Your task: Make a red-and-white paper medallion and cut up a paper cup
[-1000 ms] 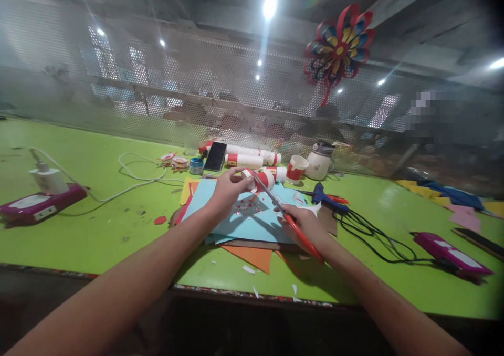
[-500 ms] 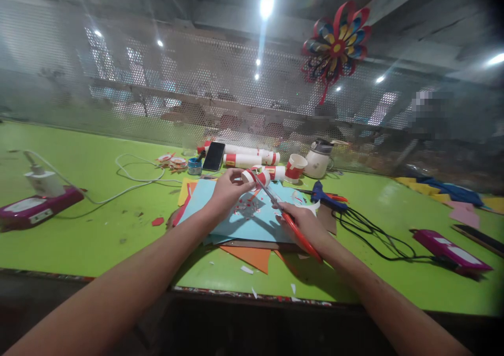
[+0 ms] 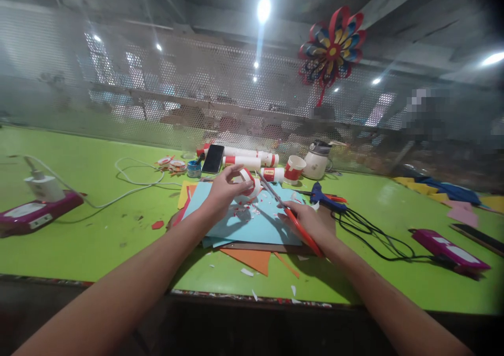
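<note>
My left hand (image 3: 227,187) is closed on a red and white paper cup (image 3: 252,187), which looks cut and is tilted above blue paper sheets (image 3: 260,229). My right hand (image 3: 305,220) is wrapped round the red handles of a pair of scissors (image 3: 293,217). The blades point up and to the left, beside the cup and apart from it. Small red and white paper scraps (image 3: 246,211) lie on the blue sheets under the hands. Orange paper (image 3: 250,259) sticks out below the stack.
Behind stand paper cups (image 3: 294,169), stacked cups lying down (image 3: 242,161), a phone (image 3: 213,159), a blue paint jar (image 3: 194,168) and a white jug (image 3: 317,159). A blue glue gun (image 3: 326,197) with black cable lies right. Purple power strips (image 3: 451,252) lie at both sides.
The cup piece has turned in my left hand and sits slightly lower. The scissor blades have come away from it. A white curled strip near my right hand is largely out of sight now.
</note>
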A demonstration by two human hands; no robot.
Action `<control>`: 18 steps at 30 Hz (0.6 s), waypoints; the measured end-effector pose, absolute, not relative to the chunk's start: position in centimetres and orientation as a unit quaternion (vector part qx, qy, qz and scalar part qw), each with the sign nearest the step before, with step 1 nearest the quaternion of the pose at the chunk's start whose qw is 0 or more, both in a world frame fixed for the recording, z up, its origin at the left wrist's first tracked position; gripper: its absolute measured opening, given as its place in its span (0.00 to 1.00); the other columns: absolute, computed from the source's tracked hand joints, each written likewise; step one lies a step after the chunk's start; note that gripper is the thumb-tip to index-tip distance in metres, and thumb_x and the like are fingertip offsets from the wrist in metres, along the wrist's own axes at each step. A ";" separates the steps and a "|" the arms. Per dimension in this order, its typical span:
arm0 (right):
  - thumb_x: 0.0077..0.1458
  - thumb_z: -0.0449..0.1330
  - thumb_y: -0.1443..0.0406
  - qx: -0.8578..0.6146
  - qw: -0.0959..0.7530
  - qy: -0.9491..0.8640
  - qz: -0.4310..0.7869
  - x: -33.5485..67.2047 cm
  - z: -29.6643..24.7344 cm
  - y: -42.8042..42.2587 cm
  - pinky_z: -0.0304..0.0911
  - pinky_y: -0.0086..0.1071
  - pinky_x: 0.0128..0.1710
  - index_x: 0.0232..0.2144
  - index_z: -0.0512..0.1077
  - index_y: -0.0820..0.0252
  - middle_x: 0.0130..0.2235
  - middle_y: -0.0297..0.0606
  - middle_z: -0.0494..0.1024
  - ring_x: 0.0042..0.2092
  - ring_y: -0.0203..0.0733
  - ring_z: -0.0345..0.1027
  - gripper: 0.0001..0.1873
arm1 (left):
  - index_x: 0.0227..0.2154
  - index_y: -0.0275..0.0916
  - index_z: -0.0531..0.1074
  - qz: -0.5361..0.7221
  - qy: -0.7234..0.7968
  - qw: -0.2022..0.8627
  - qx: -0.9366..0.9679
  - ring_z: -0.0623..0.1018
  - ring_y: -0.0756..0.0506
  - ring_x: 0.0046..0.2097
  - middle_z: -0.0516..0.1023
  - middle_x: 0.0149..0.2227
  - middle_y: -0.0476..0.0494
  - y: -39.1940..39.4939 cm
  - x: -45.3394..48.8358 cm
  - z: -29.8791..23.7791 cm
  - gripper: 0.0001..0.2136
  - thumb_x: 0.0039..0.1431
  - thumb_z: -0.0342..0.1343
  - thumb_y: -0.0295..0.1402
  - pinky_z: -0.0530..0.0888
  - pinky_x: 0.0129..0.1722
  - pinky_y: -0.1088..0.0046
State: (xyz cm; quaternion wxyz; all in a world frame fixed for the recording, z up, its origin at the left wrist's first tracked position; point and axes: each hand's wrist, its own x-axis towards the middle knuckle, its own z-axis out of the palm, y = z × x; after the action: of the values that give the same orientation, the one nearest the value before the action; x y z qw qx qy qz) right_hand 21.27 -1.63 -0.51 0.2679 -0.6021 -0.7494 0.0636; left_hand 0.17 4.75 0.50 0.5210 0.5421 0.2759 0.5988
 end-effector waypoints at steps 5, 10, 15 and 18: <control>0.50 0.52 0.65 -0.599 0.308 -0.736 0.064 21.4 -0.2 -1.8 0.64 0.36 0.33 0.44 0.73 0.65 0.34 0.43 0.78 0.34 0.47 0.71 0.20 | 0.43 0.38 0.69 0.595 0.217 0.575 0.518 0.77 0.45 0.37 0.72 0.44 0.41 4.9 -0.3 0.6 0.23 0.41 0.67 0.30 0.75 0.39 0.63; 0.50 0.51 0.65 -0.574 0.337 -0.743 0.077 21.2 0.3 -2.3 0.65 0.34 0.32 0.49 0.69 0.68 0.34 0.43 0.77 0.33 0.46 0.70 0.24 | 0.44 0.39 0.71 0.558 0.174 0.648 0.487 0.75 0.50 0.32 0.75 0.36 0.44 4.8 -0.7 1.2 0.17 0.50 0.62 0.33 0.74 0.32 0.72; 0.53 0.51 0.62 -0.530 0.355 -0.764 0.097 21.0 0.2 -2.3 0.65 0.36 0.37 0.48 0.68 0.69 0.38 0.46 0.76 0.38 0.47 0.70 0.22 | 0.46 0.41 0.72 0.536 0.186 0.684 0.458 0.77 0.48 0.35 0.76 0.37 0.43 4.8 -0.7 1.2 0.16 0.54 0.59 0.34 0.74 0.32 0.74; 0.56 0.51 0.61 -0.519 0.353 -0.771 0.104 21.1 -0.2 -2.3 0.64 0.34 0.37 0.47 0.68 0.67 0.37 0.43 0.76 0.36 0.44 0.69 0.20 | 0.44 0.40 0.73 0.541 0.176 0.699 0.433 0.77 0.48 0.35 0.78 0.37 0.43 5.1 -0.6 0.9 0.14 0.55 0.58 0.35 0.74 0.35 0.72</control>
State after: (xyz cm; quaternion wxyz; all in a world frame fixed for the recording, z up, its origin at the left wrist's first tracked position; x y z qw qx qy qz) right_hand 21.09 -2.31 -0.18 0.3531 -0.5193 -0.7713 0.1037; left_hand -0.64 5.06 0.89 0.6992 0.4335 0.1761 0.5406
